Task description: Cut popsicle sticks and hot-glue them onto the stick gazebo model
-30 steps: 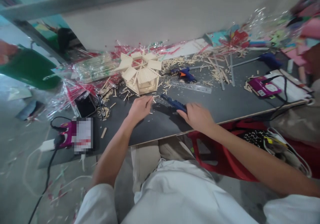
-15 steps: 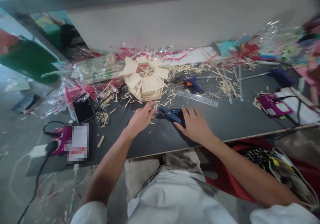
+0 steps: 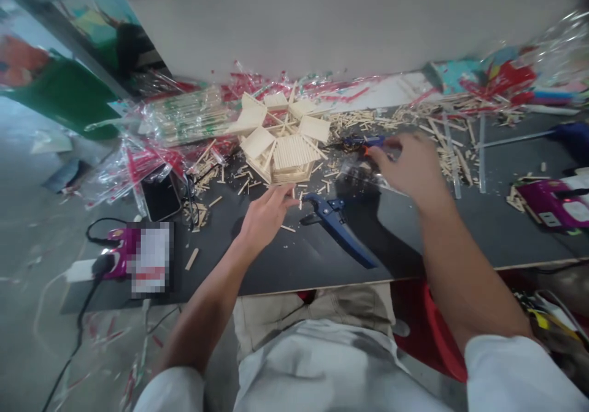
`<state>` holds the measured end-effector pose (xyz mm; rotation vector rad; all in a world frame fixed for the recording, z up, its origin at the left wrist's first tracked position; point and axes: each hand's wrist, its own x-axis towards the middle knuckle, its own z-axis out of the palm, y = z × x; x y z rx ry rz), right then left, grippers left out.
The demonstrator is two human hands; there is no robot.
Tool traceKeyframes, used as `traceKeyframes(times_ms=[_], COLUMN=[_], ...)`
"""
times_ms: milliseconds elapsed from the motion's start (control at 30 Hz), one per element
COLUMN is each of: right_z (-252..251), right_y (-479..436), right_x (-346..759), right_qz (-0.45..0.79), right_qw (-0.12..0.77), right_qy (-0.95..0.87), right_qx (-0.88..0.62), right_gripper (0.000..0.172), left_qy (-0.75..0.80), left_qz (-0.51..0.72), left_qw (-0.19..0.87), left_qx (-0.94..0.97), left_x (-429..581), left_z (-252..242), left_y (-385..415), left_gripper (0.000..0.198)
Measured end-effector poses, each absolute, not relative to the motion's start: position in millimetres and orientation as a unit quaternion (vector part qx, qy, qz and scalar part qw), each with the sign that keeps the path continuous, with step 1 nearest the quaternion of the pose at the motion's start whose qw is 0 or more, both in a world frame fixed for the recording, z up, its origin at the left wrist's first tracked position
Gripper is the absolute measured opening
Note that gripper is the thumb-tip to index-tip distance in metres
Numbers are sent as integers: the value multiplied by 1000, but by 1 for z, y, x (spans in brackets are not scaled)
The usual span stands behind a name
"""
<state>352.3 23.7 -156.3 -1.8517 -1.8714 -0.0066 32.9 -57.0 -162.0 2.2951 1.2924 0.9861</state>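
My left hand is closed, pinching a short wooden stick piece at its fingertips, just in front of the wooden stick model. That model has several flat roof-like panels around a hub. My right hand reaches over the table with thumb and fingers closed around the blue glue gun, whose orange trigger shows by the thumb. Between the hands, a blue-handled cutter lies on the dark table, touched by neither palm.
Wood scraps litter the table behind the model. A clear ruler lies beneath the right hand. A phone, a purple power strip and plastic-wrapped sticks are at left. Another purple strip sits at right.
My right hand has let go of the cutter and moved up and right to the glue gun. The cutter now lies on the table. My left hand still pinches the stick piece.
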Motion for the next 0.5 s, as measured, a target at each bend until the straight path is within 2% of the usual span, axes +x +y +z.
traceKeyframes(times_ms=[133,233,300,367,500], right_z=[-185,-206,-211,-209,-195], right_y=[63,65,62,60,56], right_x=[367,365,363,362,364], right_qz=[6,12,6,16,34], right_qw=[204,184,189,203,239], right_qy=[-626,-647,-659,-651,-626], right_qx=[-753,-740,-728,-732,-741], right_gripper=[51,42,42,43,45], left_qy=[470,440,433,453,538], left_qz=[411,521,560,558,520], left_qw=[40,-103,-158,-145,-45], left_qx=[780,724,689,681,662], left_x=[30,25,19,13,15], left_z=[-159,-153,-149,-147,-152], left_y=[-56,-53,-50,-47,-45], left_gripper=[22,24,25,23,27])
